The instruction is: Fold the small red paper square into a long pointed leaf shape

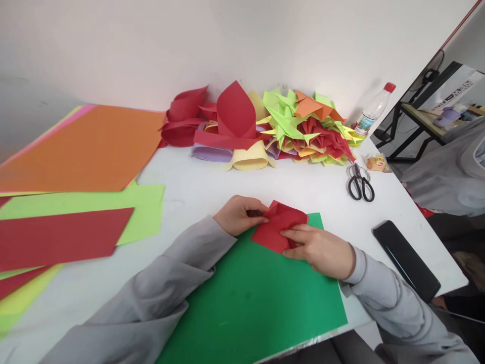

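A small piece of folded red paper (276, 225) lies near the far edge of a green board (257, 298). My left hand (240, 215) pinches the paper's left corner between thumb and fingers. From the right, my right hand (318, 247) rests on the paper, its fingers stretched out and pressing the lower right part down. The paper has creases and a raised flap at its far side. What lies under the right fingertips is hidden.
Orange paper (87, 146) and red strips (64, 237) lie on the left. Rolled paper shapes (237, 114) and folded paper stars (288, 116) are piled by the wall. Scissors (359, 184), a plastic bottle (373, 111), a wrapped snack (376, 163) and a black phone (406, 260) are on the right.
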The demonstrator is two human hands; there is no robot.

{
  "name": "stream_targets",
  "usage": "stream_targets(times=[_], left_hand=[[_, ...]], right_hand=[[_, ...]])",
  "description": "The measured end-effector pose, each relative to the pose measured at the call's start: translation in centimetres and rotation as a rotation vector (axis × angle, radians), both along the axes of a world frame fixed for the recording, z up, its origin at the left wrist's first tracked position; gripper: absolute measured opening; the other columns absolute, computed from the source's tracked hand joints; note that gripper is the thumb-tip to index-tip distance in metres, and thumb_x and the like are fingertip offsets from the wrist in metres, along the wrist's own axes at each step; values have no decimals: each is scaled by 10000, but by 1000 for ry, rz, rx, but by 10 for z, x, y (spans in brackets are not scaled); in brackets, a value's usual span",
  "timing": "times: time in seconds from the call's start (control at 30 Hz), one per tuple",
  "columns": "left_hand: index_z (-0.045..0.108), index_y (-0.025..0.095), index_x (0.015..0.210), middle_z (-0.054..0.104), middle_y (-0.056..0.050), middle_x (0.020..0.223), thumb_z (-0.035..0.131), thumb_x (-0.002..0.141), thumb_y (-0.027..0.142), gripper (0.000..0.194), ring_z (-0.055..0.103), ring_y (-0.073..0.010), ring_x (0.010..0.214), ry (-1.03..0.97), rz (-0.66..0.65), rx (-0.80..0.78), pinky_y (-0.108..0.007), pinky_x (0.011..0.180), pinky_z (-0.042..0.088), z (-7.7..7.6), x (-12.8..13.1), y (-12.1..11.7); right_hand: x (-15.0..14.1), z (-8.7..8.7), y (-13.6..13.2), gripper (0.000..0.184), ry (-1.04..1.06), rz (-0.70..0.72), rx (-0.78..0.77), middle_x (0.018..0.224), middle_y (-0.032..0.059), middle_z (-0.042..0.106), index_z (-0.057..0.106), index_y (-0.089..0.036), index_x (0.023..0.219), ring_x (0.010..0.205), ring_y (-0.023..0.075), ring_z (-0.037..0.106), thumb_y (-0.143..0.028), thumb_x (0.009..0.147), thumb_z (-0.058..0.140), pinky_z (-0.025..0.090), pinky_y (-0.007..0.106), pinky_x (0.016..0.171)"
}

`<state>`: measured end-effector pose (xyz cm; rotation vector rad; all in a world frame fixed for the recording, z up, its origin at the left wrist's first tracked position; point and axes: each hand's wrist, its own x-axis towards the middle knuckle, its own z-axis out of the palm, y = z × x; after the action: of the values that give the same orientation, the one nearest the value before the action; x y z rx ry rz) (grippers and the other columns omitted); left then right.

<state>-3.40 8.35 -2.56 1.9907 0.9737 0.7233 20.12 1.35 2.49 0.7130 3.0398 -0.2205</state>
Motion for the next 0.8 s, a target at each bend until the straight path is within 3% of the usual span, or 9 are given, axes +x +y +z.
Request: stream_targets(times=[0.23,0.43,0.53,0.67,0.73,0.8], left_hand=[[711,183,776,717,-20,723,628,732,363,203,639,-146,639,-2,-25,71,-234,619,503,-4,-2,0],[704,179,786,721,-24,744,599,791,335,188,656,-140,666,34,0,265,-231,648,510,-12,-1,0],[691,168,835,707,-28,731,557,835,318,201,640,-126,617,54,84,414,-221,598,512,-13,5,-4],[661,149,788,644,-55,677,521,869,285,211,592,-158,613,150,320,743,-279,584,508,-2,13,-21],[636,157,691,605,-45,613,529,868,229,219,554,-159,586,205,276,856,-287,563,493,5,15,-35],[638,154,720,628,-46,646,508,870,154,198,549,-145,587,224,106,957,-274,560,500,9,16,-48]], right_hand=[[3,-1,2,327,19,-24,21,1264,144,574,646,-173,1148,953,213,576,-102,849,535,487,348,857],[-4,-18,1,322,43,-106,185,1295,113,568,589,-148,1206,955,222,541,-143,940,408,495,381,826],[-7,-25,3,324,59,-101,235,1268,116,591,588,-95,1192,922,211,551,-125,947,376,507,356,810],[-8,-34,7,315,105,-99,289,1242,156,600,583,-36,1172,976,209,568,-110,943,380,505,341,853],[-9,-38,9,312,127,-123,303,1241,165,599,572,-27,1181,1003,214,573,-113,936,400,498,349,882],[-10,-42,9,308,138,-144,309,1230,167,604,565,-29,1185,1000,213,584,-117,929,418,494,351,895]])
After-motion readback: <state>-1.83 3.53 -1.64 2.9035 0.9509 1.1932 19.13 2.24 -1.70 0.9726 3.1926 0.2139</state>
